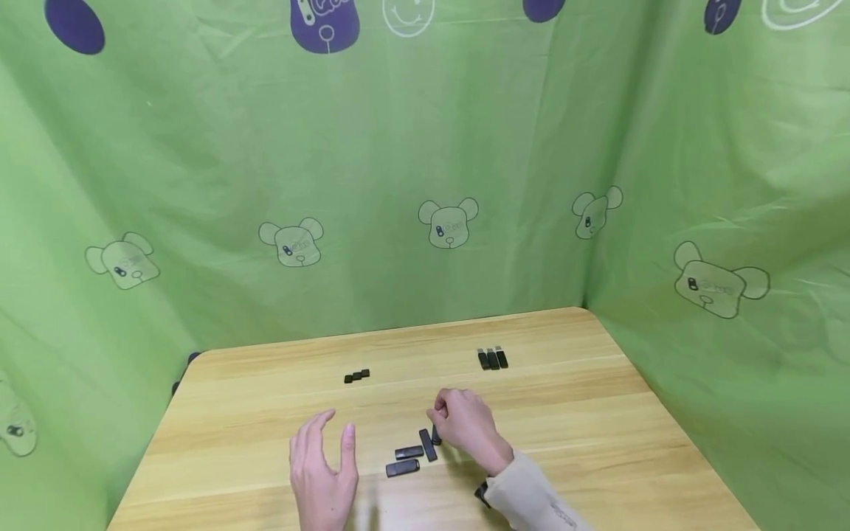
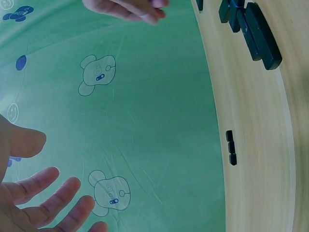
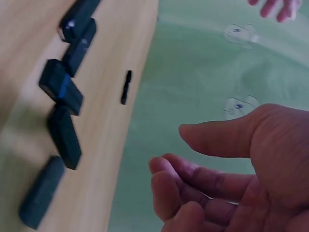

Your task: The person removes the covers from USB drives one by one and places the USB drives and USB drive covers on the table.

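My left hand point(image 1: 323, 476) is held over the front of the table, thumb and fingers spread apart and holding nothing. To its right lie several dark capped USB sticks, among them one stick point(image 1: 402, 467), a second point(image 1: 409, 452) just behind it and a third point(image 1: 428, 445) set crosswise. My right hand point(image 1: 465, 424) hovers over another stick point(image 1: 436, 436), which it partly hides. In the right wrist view its fingers point(image 3: 166, 193) are loosely curled, the thumb is apart from them, and nothing is between. One more stick point(image 1: 482, 495) is partly covered by the right sleeve.
Three USB sticks point(image 1: 493, 360) with bare metal plugs lie side by side at the back right. Three small black caps point(image 1: 356, 376) form a row at the back left. A green patterned curtain point(image 1: 372, 169) surrounds the wooden table point(image 1: 252, 398).
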### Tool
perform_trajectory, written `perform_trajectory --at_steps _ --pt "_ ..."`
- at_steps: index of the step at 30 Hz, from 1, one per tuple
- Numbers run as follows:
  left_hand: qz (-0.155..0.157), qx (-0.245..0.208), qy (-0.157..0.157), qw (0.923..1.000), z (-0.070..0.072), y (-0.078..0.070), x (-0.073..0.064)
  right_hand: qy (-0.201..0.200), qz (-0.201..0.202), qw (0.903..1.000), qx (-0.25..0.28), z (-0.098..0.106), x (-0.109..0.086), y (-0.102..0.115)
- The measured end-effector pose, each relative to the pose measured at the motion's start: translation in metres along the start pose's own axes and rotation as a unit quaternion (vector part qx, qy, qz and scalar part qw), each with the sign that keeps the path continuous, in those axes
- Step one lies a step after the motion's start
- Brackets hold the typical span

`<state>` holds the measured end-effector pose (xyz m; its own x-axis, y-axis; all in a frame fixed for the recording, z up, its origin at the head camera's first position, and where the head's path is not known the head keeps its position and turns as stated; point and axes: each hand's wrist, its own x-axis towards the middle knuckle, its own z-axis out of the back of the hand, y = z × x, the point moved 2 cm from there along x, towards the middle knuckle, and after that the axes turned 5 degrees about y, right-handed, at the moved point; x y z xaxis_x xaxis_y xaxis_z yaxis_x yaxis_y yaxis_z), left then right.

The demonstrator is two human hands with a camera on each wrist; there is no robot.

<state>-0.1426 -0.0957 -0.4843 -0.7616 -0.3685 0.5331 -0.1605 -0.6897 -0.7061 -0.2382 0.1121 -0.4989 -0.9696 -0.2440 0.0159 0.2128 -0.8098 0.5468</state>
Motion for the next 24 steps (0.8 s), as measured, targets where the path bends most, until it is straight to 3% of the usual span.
perform_trajectory --at_steps 14,24 --pt "-0.003 0.01 0.011 0.9999 -0.002 0.001 0.0 0.089 -0.047 0.9927 -0.066 -0.035 0.001 -0.008" --pt "-0.014 0.011 0.01 0.9998 -0.001 0.002 -0.001 0.084 -0.05 0.9904 -0.097 -0.046 -0.004 -0.003"
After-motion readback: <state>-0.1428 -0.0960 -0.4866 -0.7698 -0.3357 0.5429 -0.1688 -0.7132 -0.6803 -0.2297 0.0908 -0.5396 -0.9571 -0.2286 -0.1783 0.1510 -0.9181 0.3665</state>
